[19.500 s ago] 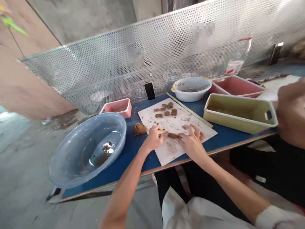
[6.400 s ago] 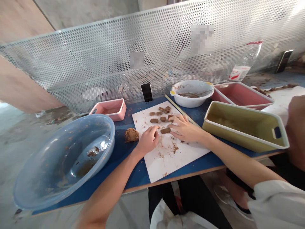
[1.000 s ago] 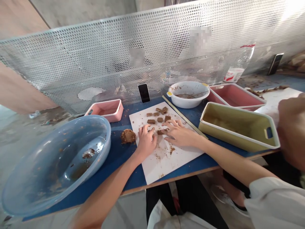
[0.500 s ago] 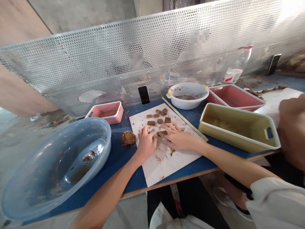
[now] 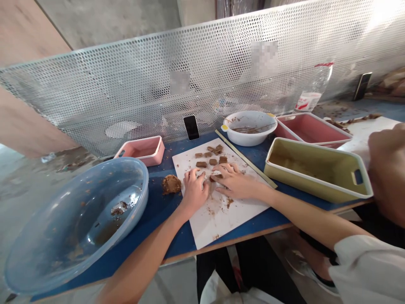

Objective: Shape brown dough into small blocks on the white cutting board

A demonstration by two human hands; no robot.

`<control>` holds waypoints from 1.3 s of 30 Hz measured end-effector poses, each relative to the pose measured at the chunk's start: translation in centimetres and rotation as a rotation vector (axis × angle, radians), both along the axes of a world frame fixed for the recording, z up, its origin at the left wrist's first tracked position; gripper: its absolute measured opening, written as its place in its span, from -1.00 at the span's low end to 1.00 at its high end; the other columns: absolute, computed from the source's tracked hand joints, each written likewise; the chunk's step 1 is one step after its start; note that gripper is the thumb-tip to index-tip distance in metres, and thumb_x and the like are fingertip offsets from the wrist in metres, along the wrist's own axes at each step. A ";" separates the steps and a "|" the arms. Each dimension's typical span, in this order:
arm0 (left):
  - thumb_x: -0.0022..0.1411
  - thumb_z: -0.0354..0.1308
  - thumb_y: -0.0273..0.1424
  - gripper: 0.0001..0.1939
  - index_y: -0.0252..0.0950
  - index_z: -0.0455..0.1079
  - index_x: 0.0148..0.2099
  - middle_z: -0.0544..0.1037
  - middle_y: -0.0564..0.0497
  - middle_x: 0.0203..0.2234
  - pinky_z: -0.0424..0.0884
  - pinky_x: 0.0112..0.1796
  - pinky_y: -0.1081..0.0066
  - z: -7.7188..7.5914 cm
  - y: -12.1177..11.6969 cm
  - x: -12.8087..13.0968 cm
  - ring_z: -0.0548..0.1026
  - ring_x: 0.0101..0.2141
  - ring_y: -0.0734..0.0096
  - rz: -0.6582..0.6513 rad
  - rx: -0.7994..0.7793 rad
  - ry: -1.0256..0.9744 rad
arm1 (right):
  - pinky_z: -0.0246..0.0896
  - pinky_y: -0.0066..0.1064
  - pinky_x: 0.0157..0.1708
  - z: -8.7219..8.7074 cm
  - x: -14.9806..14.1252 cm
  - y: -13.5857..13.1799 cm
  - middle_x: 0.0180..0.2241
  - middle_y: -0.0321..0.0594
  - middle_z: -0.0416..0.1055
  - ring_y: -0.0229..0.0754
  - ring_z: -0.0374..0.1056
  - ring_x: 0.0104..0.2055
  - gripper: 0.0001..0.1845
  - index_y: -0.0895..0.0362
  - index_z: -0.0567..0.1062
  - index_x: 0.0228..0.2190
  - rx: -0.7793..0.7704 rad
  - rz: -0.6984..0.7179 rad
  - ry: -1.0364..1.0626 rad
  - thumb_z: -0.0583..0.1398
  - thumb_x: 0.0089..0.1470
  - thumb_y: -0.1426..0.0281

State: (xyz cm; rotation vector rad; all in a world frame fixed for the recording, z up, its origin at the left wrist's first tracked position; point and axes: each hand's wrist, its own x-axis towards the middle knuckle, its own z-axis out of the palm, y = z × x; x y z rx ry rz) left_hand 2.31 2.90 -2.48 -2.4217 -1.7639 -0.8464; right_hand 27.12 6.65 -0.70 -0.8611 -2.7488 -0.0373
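Note:
My left hand (image 5: 195, 188) rests on the left part of a white board (image 5: 205, 230), fingers bent and apart, with nothing visible in them. My right hand (image 5: 236, 182) is beside it, its thumb and fingers around a small brown clay block (image 5: 216, 177) lying on the board. Several similar clay blocks (image 5: 201, 164) are set in loose rows just beyond my fingertips. Left of my left hand, a rough lump of brown clay (image 5: 171, 184) sits at the board's edge. Crumbs and smears of clay mark the board around both hands.
A large blue basin (image 5: 74, 202) leans at the left, near a small pink basket (image 5: 153, 153). A phone (image 5: 191, 127) stands against the mesh divider (image 5: 126, 84). To the right are a pale strip (image 5: 247, 159), a white bowl (image 5: 251, 137), a green bin (image 5: 316, 181) and another person's arm (image 5: 387, 169).
Both hands keep almost the same place and pose over the board. The whole view has shifted very slightly; the clay blocks have not visibly moved.

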 end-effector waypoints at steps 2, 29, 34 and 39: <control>0.44 0.17 -0.51 -0.62 -0.32 0.66 0.20 0.46 -0.31 0.28 0.47 0.31 -0.18 0.0 0.0 0.0 0.39 0.24 -0.21 -0.003 -0.007 0.000 | 0.19 0.39 0.40 0.1 -0.1 0.0 0.46 0.21 0.31 0.39 0.18 0.52 -0.48 0.09 0.54 0.37 -0.006 0.001 0.003 0.16 0.56 0.15; 0.39 0.51 -0.11 -0.74 -0.15 0.81 -0.03 0.55 -0.18 0.21 0.39 0.29 -0.15 -0.6 3.7 0.7 0.38 0.23 -0.20 -0.091 -0.176 -0.056 | 0.18 0.30 0.33 -0.6 0.9 3.6 0.32 -0.03 0.44 0.30 0.25 0.34 -0.85 -0.08 0.81 -0.12 -0.094 -0.149 0.153 0.41 0.39 0.19; 0.41 0.50 -0.15 -0.79 -0.15 0.81 -0.06 0.56 -0.18 0.19 0.41 0.24 -0.14 -0.4 3.6 0.8 0.38 0.24 -0.20 -0.103 -0.165 -0.037 | 0.17 0.29 0.33 -0.6 0.8 3.7 0.32 -0.03 0.45 0.32 0.26 0.34 -0.85 -0.06 0.81 -0.15 -0.101 -0.146 0.157 0.41 0.40 0.20; 0.44 0.47 -0.15 -0.77 -0.18 0.81 -0.06 0.55 -0.18 0.20 0.40 0.25 -0.15 -0.3 3.7 0.8 0.37 0.22 -0.18 -0.119 -0.159 -0.028 | 0.17 0.26 0.31 -0.9 0.8 3.8 0.28 -0.01 0.44 0.32 0.26 0.33 -0.85 -0.04 0.80 -0.18 -0.107 -0.148 0.180 0.42 0.39 0.20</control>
